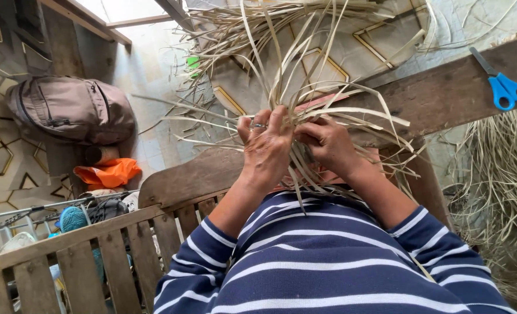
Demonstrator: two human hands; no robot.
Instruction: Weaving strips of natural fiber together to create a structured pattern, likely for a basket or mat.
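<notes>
Both hands work a bundle of pale dried leaf strips that fans up and away from me. My left hand, with a ring on one finger, is closed around the strips from the left. My right hand pinches the strips from the right, touching the left hand's fingertips. Loose strip ends hang down between my wrists over my blue and white striped sleeves. A reddish flat piece shows partly under the strips.
A dark wooden plank runs across to the right with blue-handled scissors on it. A heap of dried fibres lies at right. A slatted wooden rail, a brown backpack and orange cloth sit at left.
</notes>
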